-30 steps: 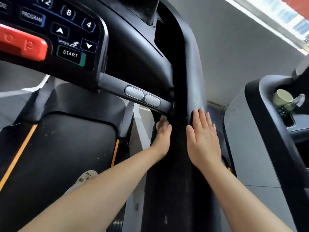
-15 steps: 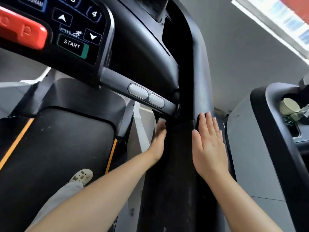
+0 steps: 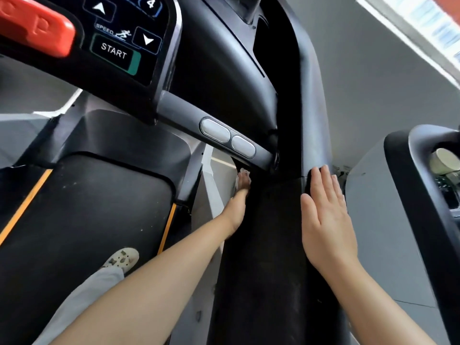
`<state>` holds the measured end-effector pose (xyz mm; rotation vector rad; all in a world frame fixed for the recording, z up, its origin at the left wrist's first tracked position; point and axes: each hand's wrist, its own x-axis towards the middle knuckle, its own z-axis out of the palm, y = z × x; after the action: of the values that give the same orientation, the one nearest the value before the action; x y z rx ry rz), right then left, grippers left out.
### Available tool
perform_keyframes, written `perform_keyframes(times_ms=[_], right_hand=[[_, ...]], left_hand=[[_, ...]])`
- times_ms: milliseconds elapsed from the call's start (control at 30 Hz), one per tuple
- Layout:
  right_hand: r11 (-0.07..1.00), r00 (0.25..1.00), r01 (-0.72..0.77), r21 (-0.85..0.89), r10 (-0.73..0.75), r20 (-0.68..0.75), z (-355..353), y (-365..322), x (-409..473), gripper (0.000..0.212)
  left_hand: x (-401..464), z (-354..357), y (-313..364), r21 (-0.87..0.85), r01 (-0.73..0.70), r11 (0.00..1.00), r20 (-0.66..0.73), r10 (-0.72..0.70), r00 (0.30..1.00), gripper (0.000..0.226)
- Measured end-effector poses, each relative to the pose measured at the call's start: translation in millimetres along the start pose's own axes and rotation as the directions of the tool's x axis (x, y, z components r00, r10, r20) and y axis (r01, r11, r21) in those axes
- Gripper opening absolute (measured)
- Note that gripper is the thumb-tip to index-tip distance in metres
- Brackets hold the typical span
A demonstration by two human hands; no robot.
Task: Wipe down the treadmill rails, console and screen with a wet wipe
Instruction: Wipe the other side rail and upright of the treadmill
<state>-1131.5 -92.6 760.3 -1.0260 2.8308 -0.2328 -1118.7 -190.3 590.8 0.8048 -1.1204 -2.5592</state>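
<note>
Left hand (image 3: 237,202) presses wipe (image 3: 241,176) along upright rail (image 3: 271,245).

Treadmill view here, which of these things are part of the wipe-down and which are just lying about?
Part of the job:
wet wipe under the left hand
side rail, right hand flat on it
console

Just lying about:
cup on the neighbouring machine
shoe on the belt

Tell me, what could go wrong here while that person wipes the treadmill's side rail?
1. The left hand works the wet wipe down the rail's inner side, just under the handlebar with its two silver pads; the fingers could get pinched in that tight gap.
2. The START button sits close above; a stray reach might start the belt, where a foot stands.
</note>
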Motion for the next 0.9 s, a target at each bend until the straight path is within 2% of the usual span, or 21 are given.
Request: perform_keyframes(times_ms=[67, 167, 233, 333, 400, 467, 567, 633, 767, 800, 833, 900], right_hand=[[1.0, 1.0, 0.003, 0.014, -0.003, 0.004, -1, 0, 2, 0.052], [1.0, 1.0, -0.009, 0.015, 0.009, 0.005, 0, 0, 1, 0.051], [1.0, 1.0, 0.0, 0.017, 0.0, -0.006, 0, -2, 1, 0.054], [1.0, 1.0, -0.001, 0.022, 0.001, 0.007, 0, 0, 1, 0.051], [1.0, 1.0, 0.003, 0.028, -0.003, 0.007, 1, -1, 1, 0.052], [1.0, 1.0, 0.005, 0.021, -0.004, -0.009, 2, -2, 1, 0.062], [1.0, 1.0, 0.0, 0.025, 0.0, -0.009, 1, -1, 2, 0.057], [0.999, 1.0, -0.012, 0.036, 0.012, -0.001, 1, 0, 2, 0.051], [0.999, 1.0, -0.017, 0.04, 0.017, -0.001, 0, 1, 0, 0.051], [0.999, 1.0, -0.016, 0.038, 0.016, -0.002, 0, 1, 0, 0.052], [0.999, 1.0, -0.012, 0.038, 0.012, -0.007, 0, 2, 0, 0.057], [0.999, 1.0, -0.008, 0.044, 0.008, -0.014, 1, 1, 2, 0.066]], left_hand=[[13, -2, 11, -0.041, 0.05, 0.998, -0.037, -0.051, 0.998, 0.059], [16, -4, 18, -0.042, 0.107, 0.993, -0.09, -0.111, 0.99, 0.059], [-6, -3, 12, -0.023, 0.051, 0.998, -0.058, -0.052, 0.997, 0.06], [-66, 7, 0, 0.098, -0.078, 0.992, 0.074, 0.071, 0.995, 0.045], [-96, 15, -2, 0.162, -0.177, 0.971, 0.157, 0.151, 0.976, 0.05], [-95, 13, -3, 0.2, -0.188, 0.961, 0.14, 0.162, 0.977, 0.049], [-52, -1, -1, 0.169, -0.008, 0.986, 0.027, 0.003, 1.0, 0.049], [-30, -9, 0, 0.129, 0.131, 0.983, -0.043, -0.126, 0.991, 0.057], [-47, -7, -30, 0.158, 0.143, 0.977, -0.044, -0.137, 0.99, 0.053], [-52, -5, -43, 0.169, 0.178, 0.969, -0.085, -0.165, 0.983, 0.054], [-54, -5, -55, 0.165, 0.234, 0.958, -0.128, -0.215, 0.968, 0.061], [-62, -8, -56, 0.16, 0.273, 0.949, -0.147, -0.251, 0.957, 0.093]])
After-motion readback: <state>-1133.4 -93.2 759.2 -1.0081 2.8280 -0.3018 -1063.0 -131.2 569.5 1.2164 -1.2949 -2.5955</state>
